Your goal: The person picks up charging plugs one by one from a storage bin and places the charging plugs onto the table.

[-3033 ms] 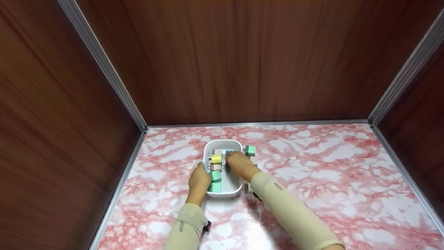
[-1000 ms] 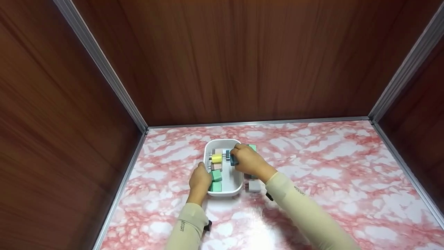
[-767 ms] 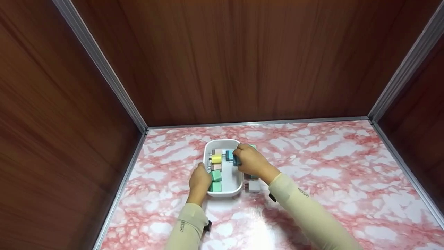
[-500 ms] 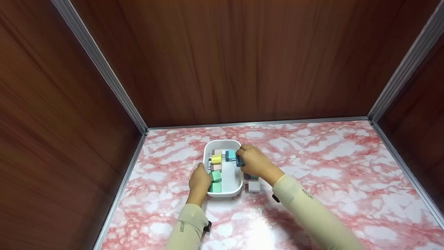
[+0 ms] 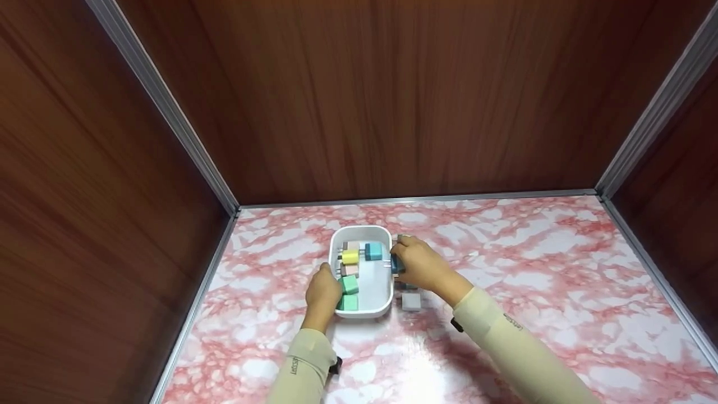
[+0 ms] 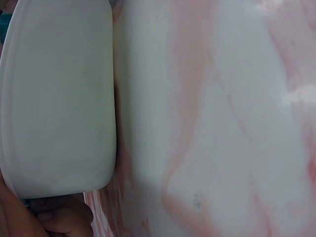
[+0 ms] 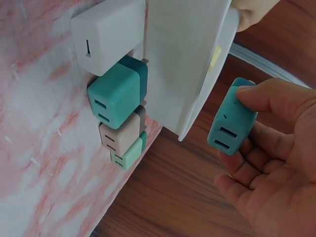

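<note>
My right hand [image 5: 420, 264] pinches a teal USB wall charger [image 7: 232, 118] between thumb and fingers, its two ports facing the right wrist camera. In the head view this charger is just over the right rim of the white box [image 5: 362, 314], prongs pointing left. My left hand [image 5: 324, 292] grips the box's left side; in the left wrist view curled fingers [image 6: 64, 217] lie against its wall. Inside the box lie a blue charger [image 5: 373, 251], a yellow charger [image 5: 350, 257], a green charger [image 5: 349, 284], a mint charger [image 5: 349, 303] and pinkish ones.
Along the box's right outer wall stand a white charger [image 7: 106, 37], a teal-green charger [image 7: 114, 94], a pink charger [image 7: 121, 134] and a mint charger [image 7: 129, 154] in a row. Wood-grain panels [image 5: 415, 112] enclose the marbled red-and-white table [image 5: 533, 280] at the back and sides.
My right hand has lifted the teal charger from inside the box and moved right with it to the right rim. The blue charger stays inside. My left hand has kept its place.
</note>
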The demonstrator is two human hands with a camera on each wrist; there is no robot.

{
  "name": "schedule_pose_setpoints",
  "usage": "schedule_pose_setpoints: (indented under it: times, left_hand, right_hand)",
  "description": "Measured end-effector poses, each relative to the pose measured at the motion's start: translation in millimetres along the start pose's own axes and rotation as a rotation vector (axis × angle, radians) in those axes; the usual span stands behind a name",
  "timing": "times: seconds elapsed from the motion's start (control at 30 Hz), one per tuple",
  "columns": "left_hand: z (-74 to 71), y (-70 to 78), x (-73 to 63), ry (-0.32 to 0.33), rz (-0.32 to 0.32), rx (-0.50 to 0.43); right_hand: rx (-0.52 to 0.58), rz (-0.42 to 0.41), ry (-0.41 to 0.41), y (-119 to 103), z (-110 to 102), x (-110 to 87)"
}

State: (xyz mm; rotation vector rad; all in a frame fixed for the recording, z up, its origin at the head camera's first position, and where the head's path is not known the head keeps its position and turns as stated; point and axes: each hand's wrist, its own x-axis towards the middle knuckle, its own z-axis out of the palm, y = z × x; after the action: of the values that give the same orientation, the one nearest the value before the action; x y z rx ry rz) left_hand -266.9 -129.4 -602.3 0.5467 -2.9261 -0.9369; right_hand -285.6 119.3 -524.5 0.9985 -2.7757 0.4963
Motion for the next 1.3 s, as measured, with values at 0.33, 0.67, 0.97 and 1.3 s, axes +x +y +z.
schedule_pose_setpoints:
  times: [0.33,0.67,0.97,1.3]
  left_hand:
    - [-2.3,0.4,-0.3,-0.013,-0.005,-0.007]
    - [-0.5,0.5,0.2,-0.002,-0.007,0.002]
    - [-2.4,2.0,-1.6,-0.001,0.003,-0.012]
    - [-3.3,1.3,-1.3,-0.009,0.001,-0.023]
  right_hand:
    - [0.002,0.056,-0.014,3,-6,-17.1]
    - [-0.026,0.056,-0.01,8,-2,-32.7]
    - [-0.029,0.082,-0.048,14,-5,-44.2]
    - [-0.028,0.076,-0.07,20,-3,-54.5]
